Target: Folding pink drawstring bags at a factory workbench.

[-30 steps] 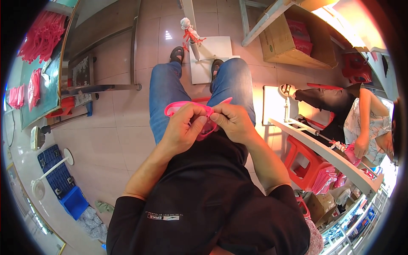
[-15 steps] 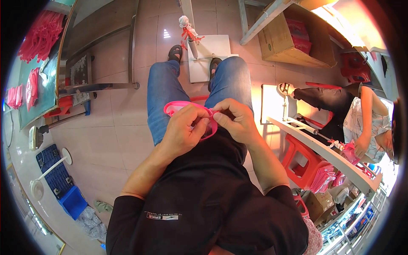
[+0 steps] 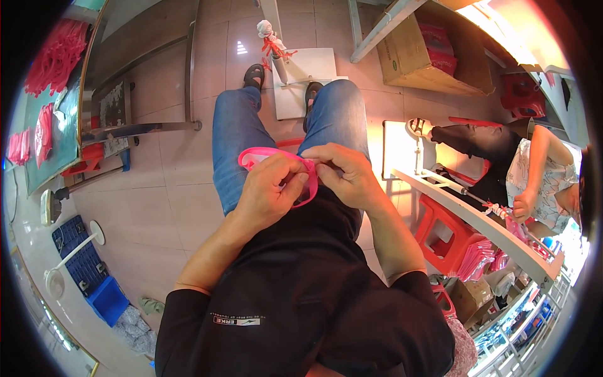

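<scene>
While the person sits with both legs in blue jeans (image 3: 235, 135) stretched over the tiled floor (image 3: 157, 201), the two hands meet above the lap and hold one pink ribbon loop (image 3: 264, 154); the left hand (image 3: 267, 191) is closed on it, with the fingers curled over the strip and the thumb pressing the lower part of the band; the right hand (image 3: 345, 173) is also closed, pinching the right end of the same ribbon between thumb and fingertips; the two hands touch each other at the ribbon. The ribbon makes a flat oval loop, its left end standing free over the left thigh, its lower curve hanging just under the left hand, in front of the black shirt (image 3: 301, 283).

Beyond the feet, a white stand (image 3: 308, 78) rests on the floor, and an upright post on it carries a small red bow (image 3: 274, 45); the black sandals (image 3: 254, 74) are just beside this stand. At the left there is a green table (image 3: 59, 135) with heaps of red and pink ribbon pieces (image 3: 56, 53); a blue crate (image 3: 85, 276) lies lower on that side. At the right another person (image 3: 534, 176) sits behind a long white rail (image 3: 477, 220), one hand near some pink pieces; red stools (image 3: 446, 235) stand under this rail; a cardboard box (image 3: 433, 53) is at the top right.
</scene>
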Available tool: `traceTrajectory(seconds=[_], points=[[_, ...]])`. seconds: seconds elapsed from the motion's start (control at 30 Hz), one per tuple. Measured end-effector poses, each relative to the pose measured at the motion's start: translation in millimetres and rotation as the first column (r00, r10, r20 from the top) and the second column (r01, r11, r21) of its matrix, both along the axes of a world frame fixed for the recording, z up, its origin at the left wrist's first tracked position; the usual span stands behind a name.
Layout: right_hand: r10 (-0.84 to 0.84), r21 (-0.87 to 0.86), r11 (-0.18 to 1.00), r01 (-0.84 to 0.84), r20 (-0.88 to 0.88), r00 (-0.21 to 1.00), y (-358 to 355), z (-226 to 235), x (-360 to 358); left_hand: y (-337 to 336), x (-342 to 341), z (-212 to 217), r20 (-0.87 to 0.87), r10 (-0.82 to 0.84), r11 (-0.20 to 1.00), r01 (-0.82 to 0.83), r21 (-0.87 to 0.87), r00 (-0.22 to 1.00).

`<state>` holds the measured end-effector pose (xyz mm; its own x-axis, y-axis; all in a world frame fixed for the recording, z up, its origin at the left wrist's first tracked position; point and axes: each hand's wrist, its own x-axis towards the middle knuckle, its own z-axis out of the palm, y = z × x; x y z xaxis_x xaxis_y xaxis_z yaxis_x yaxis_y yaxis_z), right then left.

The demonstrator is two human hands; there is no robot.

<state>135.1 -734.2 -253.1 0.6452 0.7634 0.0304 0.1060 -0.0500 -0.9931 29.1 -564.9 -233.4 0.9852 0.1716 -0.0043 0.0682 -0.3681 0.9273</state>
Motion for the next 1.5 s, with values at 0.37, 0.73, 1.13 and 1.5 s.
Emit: traceTrajectory(seconds=[0.37, 0.73, 1.13, 1.5], points=[[0.001, 0.026, 1.000, -0.005, 0.144, 0.990, -3.1, -6.9, 1.8, -2.0, 2.2, 0.9, -0.005, -0.020, 1.000, 0.020, 0.005, 1.000], [-0.027, 0.094, 0.995, 0.023, 0.039, 0.999, -9.0, -13.8, -1.7, -1.2, -1.1, 1.5, -0.024, 0.039, 0.999, -0.039, -0.037, 0.999], [-0.152, 0.207, 0.975, 0.084, 0.336, 0.930, 0.0, -25.7, -9.5, 2.0, -4.7, -3.9, -0.033, 0.050, 0.982, -0.055, -0.182, 0.998], [-0.323, 0.252, 0.940, 0.231, 0.429, 0.844, 6.1, -26.5, -29.8, 2.9, -7.1, -6.6, -0.006, 0.047, 0.968, -0.047, -0.247, 0.999]])
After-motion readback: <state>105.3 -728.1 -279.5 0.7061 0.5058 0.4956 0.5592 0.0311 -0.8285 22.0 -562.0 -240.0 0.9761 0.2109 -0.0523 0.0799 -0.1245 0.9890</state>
